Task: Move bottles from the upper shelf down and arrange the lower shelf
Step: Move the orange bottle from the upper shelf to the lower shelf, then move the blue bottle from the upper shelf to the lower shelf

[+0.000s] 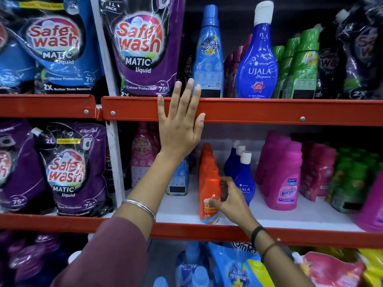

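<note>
A tall light-blue bottle [209, 52] and a dark-blue Ujala bottle [257, 59] stand at the front of the upper shelf [269, 110]. My left hand [180, 119] is raised flat against that shelf's red edge, fingers spread, fingertips just left of the light-blue bottle, holding nothing. On the lower shelf [290, 216] my right hand [230, 201] curls around the front orange bottle [208, 193] of a row of orange bottles. Small dark-blue Ujala bottles [242, 175] stand right beside it.
Green bottles [300, 65] fill the upper shelf's right side. Pink Vanish bottles [281, 172] and green bottles [350, 179] stand on the lower shelf. A pink bottle [143, 154] stands behind my left arm. Safewash pouches [141, 44] hang at left. Blue bottles and pouches [238, 266] lie below.
</note>
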Action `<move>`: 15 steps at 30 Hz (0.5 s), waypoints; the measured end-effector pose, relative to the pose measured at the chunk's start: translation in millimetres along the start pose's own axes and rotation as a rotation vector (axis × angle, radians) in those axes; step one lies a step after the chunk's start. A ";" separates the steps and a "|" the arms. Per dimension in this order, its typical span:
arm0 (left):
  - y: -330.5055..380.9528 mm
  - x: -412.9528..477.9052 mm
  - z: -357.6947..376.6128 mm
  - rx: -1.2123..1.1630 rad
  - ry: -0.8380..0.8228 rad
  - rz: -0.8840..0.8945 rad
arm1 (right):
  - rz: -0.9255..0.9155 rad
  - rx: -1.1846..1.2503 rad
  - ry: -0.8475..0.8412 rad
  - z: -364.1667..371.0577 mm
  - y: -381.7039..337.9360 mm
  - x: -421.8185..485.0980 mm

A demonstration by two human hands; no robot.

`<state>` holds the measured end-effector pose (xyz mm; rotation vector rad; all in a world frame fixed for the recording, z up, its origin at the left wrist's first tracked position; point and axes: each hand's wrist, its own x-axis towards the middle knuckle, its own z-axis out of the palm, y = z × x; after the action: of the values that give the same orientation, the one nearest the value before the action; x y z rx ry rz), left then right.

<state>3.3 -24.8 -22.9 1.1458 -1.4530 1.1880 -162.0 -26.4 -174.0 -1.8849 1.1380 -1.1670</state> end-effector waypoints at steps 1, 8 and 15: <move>-0.1 -0.3 -0.4 0.000 -0.008 -0.003 | -0.003 -0.014 -0.015 -0.7 -0.1 -0.4; 7.2 1.2 -7.9 -0.025 -0.053 -0.046 | -0.215 -0.047 0.116 -38.1 -34.0 -14.2; 43.7 8.5 -3.0 -0.019 -0.065 -0.068 | -0.706 0.019 0.560 -111.0 -129.8 -8.8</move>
<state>-40.7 -18.1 -20.5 1.2211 -1.4596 1.0968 -221.6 28.1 -23.3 -2.0713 0.7022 -2.1839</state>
